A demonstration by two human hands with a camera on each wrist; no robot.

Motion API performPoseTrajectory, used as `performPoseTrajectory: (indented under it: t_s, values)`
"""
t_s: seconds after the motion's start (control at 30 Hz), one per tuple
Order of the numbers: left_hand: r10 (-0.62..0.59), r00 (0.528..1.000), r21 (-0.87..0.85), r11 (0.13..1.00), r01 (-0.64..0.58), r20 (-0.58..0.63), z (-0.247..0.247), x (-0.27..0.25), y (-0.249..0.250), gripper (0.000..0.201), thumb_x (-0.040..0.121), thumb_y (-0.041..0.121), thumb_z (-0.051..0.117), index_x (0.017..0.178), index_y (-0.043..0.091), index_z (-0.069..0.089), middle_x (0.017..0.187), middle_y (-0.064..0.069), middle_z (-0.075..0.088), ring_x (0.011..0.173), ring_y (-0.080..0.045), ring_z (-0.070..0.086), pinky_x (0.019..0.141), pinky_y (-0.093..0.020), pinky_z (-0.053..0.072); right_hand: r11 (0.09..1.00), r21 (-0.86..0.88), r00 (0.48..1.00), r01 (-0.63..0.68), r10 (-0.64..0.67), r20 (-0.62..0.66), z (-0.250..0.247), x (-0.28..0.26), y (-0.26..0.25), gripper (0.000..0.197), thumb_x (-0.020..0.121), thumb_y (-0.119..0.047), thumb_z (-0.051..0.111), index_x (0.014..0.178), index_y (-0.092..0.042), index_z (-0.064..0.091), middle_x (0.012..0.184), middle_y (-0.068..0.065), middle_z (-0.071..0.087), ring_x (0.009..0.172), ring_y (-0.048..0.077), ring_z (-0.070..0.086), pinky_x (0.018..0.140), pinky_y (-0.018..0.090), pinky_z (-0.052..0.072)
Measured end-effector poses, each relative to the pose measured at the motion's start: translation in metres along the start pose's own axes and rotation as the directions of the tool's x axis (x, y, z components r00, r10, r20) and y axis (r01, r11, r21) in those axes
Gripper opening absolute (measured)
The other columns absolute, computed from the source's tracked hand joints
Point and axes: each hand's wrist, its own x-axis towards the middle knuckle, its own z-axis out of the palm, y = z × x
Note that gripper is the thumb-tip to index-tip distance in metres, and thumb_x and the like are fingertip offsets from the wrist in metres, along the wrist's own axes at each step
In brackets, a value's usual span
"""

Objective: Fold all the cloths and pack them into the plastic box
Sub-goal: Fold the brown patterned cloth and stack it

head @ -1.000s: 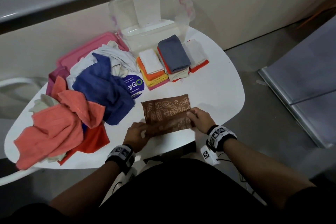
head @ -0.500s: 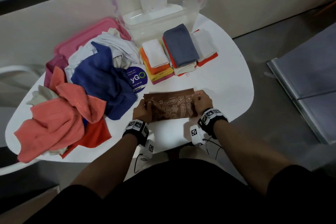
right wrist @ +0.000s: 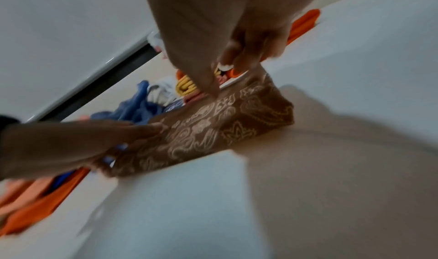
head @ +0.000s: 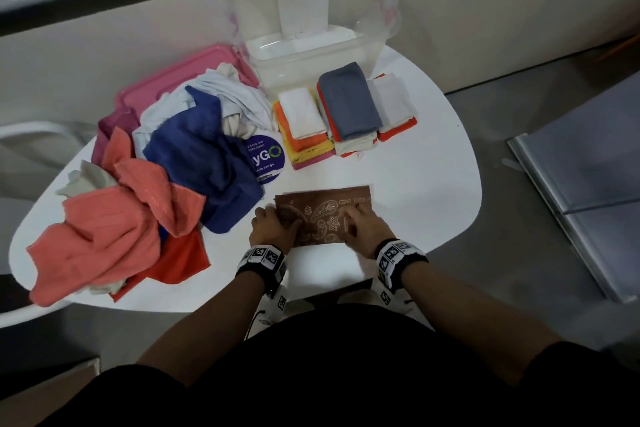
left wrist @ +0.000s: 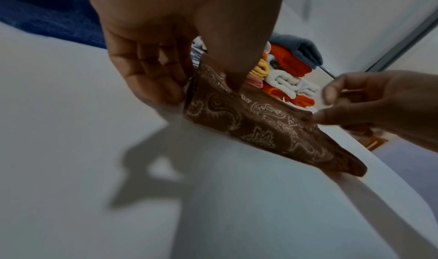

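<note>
The white table [head: 422, 180] carries the same load as half a second ago: the heap of unfolded cloths [head: 145, 191] still sprawls over its left side, the clear plastic box [head: 311, 55] stands at its far edge with the pink lid [head: 180, 76] lying flat to the left of it, and the three stacks of folded cloths [head: 343, 118] sit just in front of the box, none of them moved. What has changed is the brown paisley cloth [head: 322, 215] near the front edge of the table: it lay flat then with a hand at each end, and now its near part is raised off the table while both hands have come in over it. The left hand [head: 273, 225] is at the cloth's left end; the left wrist view shows its thumb [left wrist: 234, 60] pressed down on the top of the fabric and its fingers [left wrist: 151, 75] curled under the edge, pinching the cloth. The right hand [head: 363, 225] has moved from the right end inward over the cloth's right half; its fingers [right wrist: 241, 57] are curled against the far right corner and its thumb points down onto the fabric, gripping it, though that view is blurred.
</note>
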Motion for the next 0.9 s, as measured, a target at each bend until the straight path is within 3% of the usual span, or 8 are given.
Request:
performPoseTrajectory:
  t_s: [0.1,0.23,0.37,0.5,0.6,0.73,0.8,0.9]
  values:
    - [0.048,0.999,-0.013,0.999,-0.048,0.023,0.002,-0.003,0.004,0.056,0.085,0.044,0.067,0.124,0.007,0.050,0.121,-0.016,0.049,0.114,-0.036,0.049,0.091,-0.039,0.045,0.990,-0.003,0.984,-0.142,0.141,0.104,0.000,0.001,0.007,0.096,0.076,-0.028,0.073,0.154,-0.030,0.016,0.142,0.014,0.044,0.118,0.033,0.054,0.098,0.044,0.048]
    - [-0.003,0.995,-0.281,0.959,0.031,0.101,0.003,-0.011,0.002,0.038,0.082,0.031,0.074,0.105,0.012,0.050,0.098,-0.008,0.060,0.096,-0.030,0.060,0.073,-0.030,0.043,0.955,-0.036,0.950,-0.295,0.297,0.092,-0.014,0.002,0.010,0.107,0.079,-0.033,0.069,0.155,-0.030,-0.005,0.135,0.015,0.044,0.117,0.036,0.053,0.100,0.048,0.046]
    - [-0.058,0.998,-0.472,0.879,0.069,0.037,0.000,-0.022,-0.003,0.048,0.076,0.024,0.080,0.108,0.016,0.046,0.091,-0.002,0.060,0.086,-0.024,0.060,0.067,-0.026,0.044,0.957,0.008,0.957,-0.291,0.290,0.023,-0.020,-0.002,0.011,0.087,0.085,-0.027,0.060,0.156,-0.028,0.010,0.126,0.012,0.049,0.110,0.032,0.056,0.095,0.041,0.049]
    - [0.073,0.994,-0.575,0.811,-0.107,-0.083,-0.010,-0.030,0.016,0.049,0.072,0.019,0.082,0.106,0.019,0.047,0.088,-0.002,0.065,0.076,-0.022,0.064,0.067,-0.033,0.054,0.886,0.415,0.940,-0.207,0.298,-0.168,-0.023,-0.010,0.006,0.046,0.089,-0.011,0.052,0.133,-0.024,0.053,0.099,0.006,0.065,0.089,0.020,0.062,0.074,0.021,0.049]
    - [0.253,0.967,-0.619,0.755,-0.219,-0.034,-0.012,-0.040,0.048,0.047,0.070,0.019,0.085,0.099,0.021,0.047,0.090,0.001,0.068,0.067,-0.019,0.066,0.061,-0.034,0.057,0.562,0.777,0.932,-0.285,0.353,0.087,-0.029,-0.018,-0.009,0.025,0.098,-0.019,0.045,0.113,-0.015,0.065,0.084,0.010,0.066,0.069,0.021,0.062,0.055,0.023,0.050]
    - [0.497,0.845,-0.678,0.691,-0.250,0.195,-0.002,-0.052,0.082,0.032,0.071,0.019,0.078,0.083,0.037,0.055,0.097,0.000,0.073,0.084,-0.019,0.071,0.074,-0.033,0.058,0.030,0.919,0.890,-0.393,0.263,0.372,-0.030,-0.016,-0.006,0.066,0.089,-0.065,0.050,0.112,-0.006,0.071,0.099,0.020,0.070,0.083,0.036,0.065,0.072,0.049,0.056]
    - [0.458,0.885,-0.622,0.718,-0.312,0.084,0.003,-0.049,0.082,0.028,0.077,0.013,0.070,0.088,0.034,0.055,0.101,0.003,0.071,0.091,-0.019,0.069,0.077,-0.031,0.057,0.035,0.912,0.891,-0.409,0.233,0.390,-0.031,-0.015,-0.001,0.083,0.076,-0.077,0.060,0.122,-0.008,0.067,0.113,0.019,0.069,0.099,0.037,0.065,0.086,0.054,0.054]
    - [0.391,0.915,-0.468,0.793,-0.389,-0.098,0.010,-0.034,0.074,0.031,0.081,0.009,0.067,0.106,0.023,0.055,0.113,0.000,0.061,0.097,-0.022,0.063,0.076,-0.029,0.052,0.370,0.849,0.899,-0.377,0.366,0.239,-0.037,-0.018,0.007,0.060,0.074,-0.054,0.079,0.115,-0.012,0.064,0.111,0.015,0.071,0.094,0.028,0.071,0.088,0.045,0.058]
